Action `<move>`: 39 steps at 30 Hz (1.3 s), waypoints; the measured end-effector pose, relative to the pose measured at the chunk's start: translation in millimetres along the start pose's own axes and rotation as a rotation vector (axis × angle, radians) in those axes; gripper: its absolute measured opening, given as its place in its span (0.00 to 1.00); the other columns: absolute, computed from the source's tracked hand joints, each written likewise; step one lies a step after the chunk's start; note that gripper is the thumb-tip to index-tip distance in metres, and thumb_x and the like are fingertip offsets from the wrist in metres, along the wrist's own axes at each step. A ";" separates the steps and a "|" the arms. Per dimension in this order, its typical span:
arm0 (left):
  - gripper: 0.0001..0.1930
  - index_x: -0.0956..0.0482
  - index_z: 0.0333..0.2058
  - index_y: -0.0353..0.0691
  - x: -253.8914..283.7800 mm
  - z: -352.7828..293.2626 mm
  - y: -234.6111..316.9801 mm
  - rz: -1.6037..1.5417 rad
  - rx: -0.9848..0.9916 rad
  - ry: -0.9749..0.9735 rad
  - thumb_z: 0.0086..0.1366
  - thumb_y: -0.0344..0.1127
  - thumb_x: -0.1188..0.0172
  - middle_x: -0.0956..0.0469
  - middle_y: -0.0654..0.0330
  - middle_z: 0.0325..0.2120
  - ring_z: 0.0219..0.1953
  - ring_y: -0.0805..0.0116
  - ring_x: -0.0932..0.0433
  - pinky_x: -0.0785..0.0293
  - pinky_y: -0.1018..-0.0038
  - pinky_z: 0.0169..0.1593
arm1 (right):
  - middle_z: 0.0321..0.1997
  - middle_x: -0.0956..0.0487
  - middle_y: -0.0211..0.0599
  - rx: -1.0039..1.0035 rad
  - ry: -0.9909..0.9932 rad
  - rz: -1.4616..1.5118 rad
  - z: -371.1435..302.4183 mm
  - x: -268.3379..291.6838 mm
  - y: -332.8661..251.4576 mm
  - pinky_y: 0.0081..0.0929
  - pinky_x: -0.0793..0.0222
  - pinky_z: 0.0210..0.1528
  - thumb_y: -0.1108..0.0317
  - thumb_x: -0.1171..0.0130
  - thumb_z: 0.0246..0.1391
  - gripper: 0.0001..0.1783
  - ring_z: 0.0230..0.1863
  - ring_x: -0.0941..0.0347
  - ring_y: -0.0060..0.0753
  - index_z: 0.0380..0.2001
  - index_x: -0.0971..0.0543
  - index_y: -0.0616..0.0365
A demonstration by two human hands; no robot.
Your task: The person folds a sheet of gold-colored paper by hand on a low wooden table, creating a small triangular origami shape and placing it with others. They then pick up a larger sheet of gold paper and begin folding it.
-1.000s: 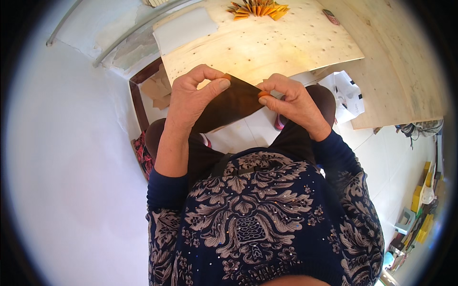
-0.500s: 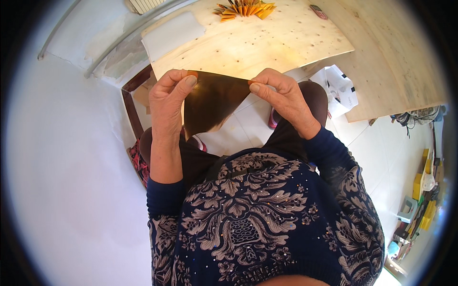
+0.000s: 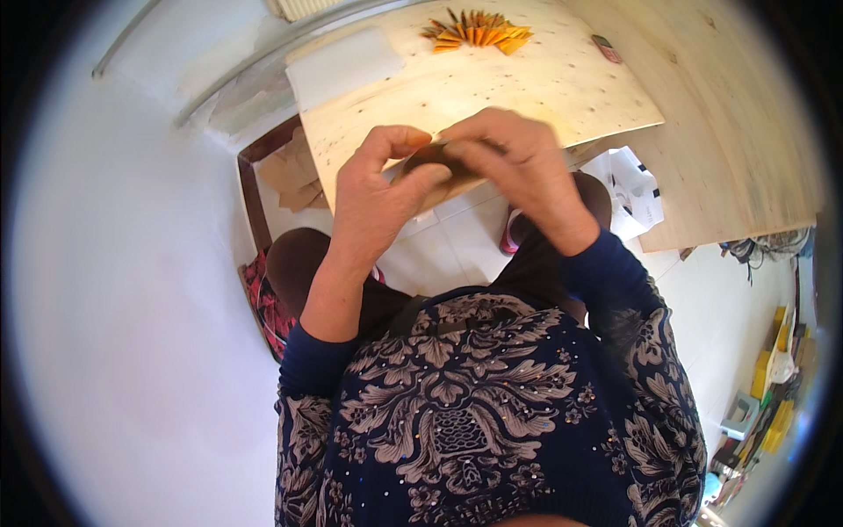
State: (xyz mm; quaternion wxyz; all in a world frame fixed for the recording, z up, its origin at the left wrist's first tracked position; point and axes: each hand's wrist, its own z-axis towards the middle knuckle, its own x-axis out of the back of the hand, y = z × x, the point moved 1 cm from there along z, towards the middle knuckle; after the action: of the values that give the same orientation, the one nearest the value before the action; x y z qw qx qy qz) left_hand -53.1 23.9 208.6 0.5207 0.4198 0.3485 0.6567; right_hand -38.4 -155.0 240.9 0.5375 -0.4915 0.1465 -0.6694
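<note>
A shiny gold-brown sheet of foil paper [image 3: 458, 184] is bent over between my two hands, above my lap and beside the table's near edge. My left hand [image 3: 379, 198] pinches its left part, thumb in front and fingers curled behind. On the other side my right hand [image 3: 527, 167], slightly blurred, closes on the sheet's upper right part with thumb and fingers. The fingers cover much of the paper, so how it is folded cannot be made out.
On the wooden table [image 3: 492, 101] lie a fan of orange-gold folded papers [image 3: 479, 33], a pale flat sheet [image 3: 342, 70] and a small phone [image 3: 606, 48]. Brown paper pieces [image 3: 294, 176] sit below left. A white bag [image 3: 622, 189] stands by my right knee.
The sheet hung spread and stretched between my hands; now it is bent up into a smaller shape. Both hands have come together, the left moving rightward. The view has shifted a little.
</note>
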 end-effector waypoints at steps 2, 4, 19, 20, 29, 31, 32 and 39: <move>0.09 0.18 0.31 0.36 14.7 -0.5 -4.9 0.211 0.019 -0.165 0.51 0.32 0.31 0.20 0.61 0.26 0.31 0.68 0.23 0.27 0.74 0.39 | 0.33 0.19 0.34 -0.050 0.048 0.083 0.2 13.2 2.9 0.18 0.28 0.39 0.73 0.38 0.55 0.06 0.35 0.23 0.23 0.35 0.19 0.62; 0.09 0.19 0.31 0.37 34.8 0.2 -16.1 0.338 0.108 -0.269 0.52 0.32 0.31 0.21 0.64 0.23 0.27 0.74 0.25 0.28 0.75 0.33 | 0.34 0.19 0.27 -0.127 0.096 0.198 0.1 29.5 10.2 0.16 0.30 0.42 0.73 0.39 0.58 0.06 0.37 0.25 0.17 0.37 0.19 0.62; 0.08 0.19 0.34 0.36 90.7 -18.3 -45.7 -0.356 0.370 -0.009 0.56 0.29 0.32 0.21 0.67 0.27 0.29 0.81 0.27 0.32 0.83 0.36 | 0.37 0.21 0.27 -0.392 0.296 0.535 -20.2 44.5 81.2 0.22 0.27 0.47 0.69 0.45 0.64 0.05 0.40 0.24 0.21 0.38 0.23 0.58; 0.07 0.19 0.34 0.37 91.2 -18.2 -46.7 -0.335 0.365 -0.005 0.56 0.29 0.32 0.21 0.66 0.27 0.29 0.81 0.27 0.31 0.83 0.35 | 0.38 0.22 0.28 -0.403 0.321 0.519 -21.3 43.9 83.3 0.26 0.26 0.49 0.69 0.45 0.64 0.04 0.42 0.23 0.24 0.38 0.24 0.57; 0.06 0.19 0.34 0.36 102.5 0.3 -88.1 -0.218 0.573 0.038 0.60 0.31 0.36 0.19 0.65 0.27 0.24 0.79 0.25 0.31 0.83 0.30 | 0.32 0.23 0.24 -0.374 0.131 0.318 -10.5 15.3 109.2 0.15 0.34 0.39 0.68 0.40 0.59 0.08 0.35 0.30 0.14 0.39 0.22 0.61; 0.07 0.20 0.36 0.36 105.3 17.0 -107.8 -0.241 0.592 0.087 0.61 0.32 0.37 0.18 0.64 0.28 0.25 0.79 0.24 0.29 0.82 0.31 | 0.31 0.24 0.22 -0.383 0.132 0.325 7.8 -3.6 121.6 0.15 0.35 0.39 0.67 0.38 0.58 0.09 0.35 0.31 0.14 0.38 0.21 0.61; 0.06 0.21 0.37 0.36 109.0 26.9 -117.3 -0.252 0.563 0.126 0.62 0.30 0.38 0.18 0.62 0.32 0.31 0.79 0.22 0.26 0.81 0.36 | 0.32 0.24 0.22 -0.338 0.098 0.315 19.0 -9.0 127.4 0.15 0.35 0.39 0.66 0.38 0.58 0.09 0.35 0.32 0.14 0.38 0.21 0.61; 0.06 0.21 0.36 0.33 133.8 39.5 -177.7 -0.043 0.174 0.095 0.60 0.23 0.41 0.19 0.61 0.39 0.44 0.73 0.22 0.28 0.77 0.51 | 0.44 0.18 0.30 0.243 -0.104 -0.143 58.2 -22.9 179.9 0.29 0.32 0.59 0.70 0.37 0.54 0.06 0.53 0.24 0.31 0.37 0.20 0.51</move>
State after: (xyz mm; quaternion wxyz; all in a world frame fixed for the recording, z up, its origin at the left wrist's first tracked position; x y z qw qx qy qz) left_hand 38.5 193.6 90.9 0.4791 0.4244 0.4372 0.6318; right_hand 111.2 -184.2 126.7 0.5509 -0.4661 0.0010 -0.6923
